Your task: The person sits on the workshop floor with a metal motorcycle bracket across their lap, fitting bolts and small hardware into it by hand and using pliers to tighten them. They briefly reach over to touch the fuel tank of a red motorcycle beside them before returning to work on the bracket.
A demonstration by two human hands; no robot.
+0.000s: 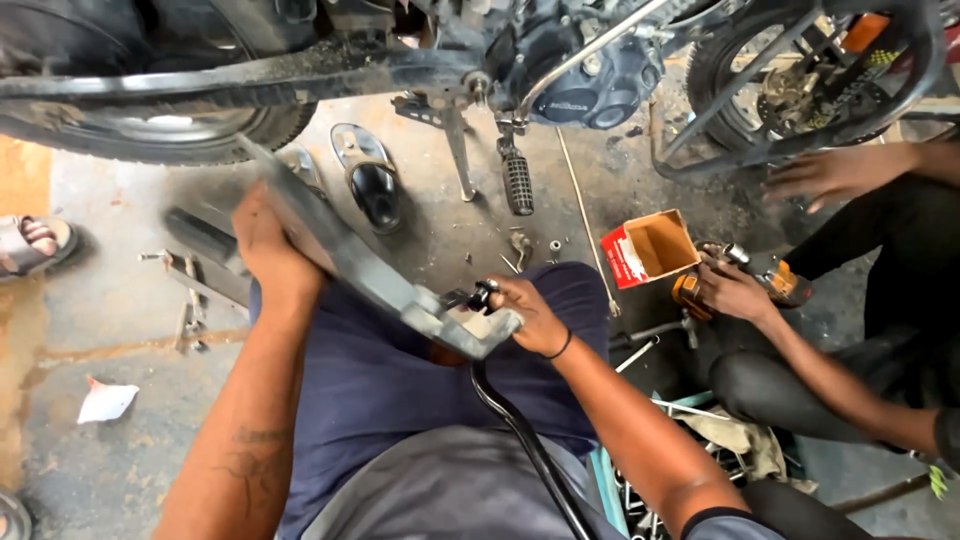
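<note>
item: flat grey metal bracket (370,262), long, angled, dull and scuffed, lying slantwise across the person's lap above the workshop floor (120,300). left hand (268,245) wraps its upper part, fingers curled round the edge. right hand (525,310) at its lower end, fingers pinching a small black fitting (482,296) against the plate. a black curved rod (520,430) hangs from beneath that end.

risks, judged: the plate has hard edges and only the knees and one hand steady it; a slip could pinch the fingers or drop the fitting among loose bolts (535,245) on the gritty concrete.

nearby: motorcycle engine (570,70), rubber-ribbed footpeg (517,182), open red-and-tan carton (648,247); a co-worker's hand (735,290) grips an orange tool.
</note>
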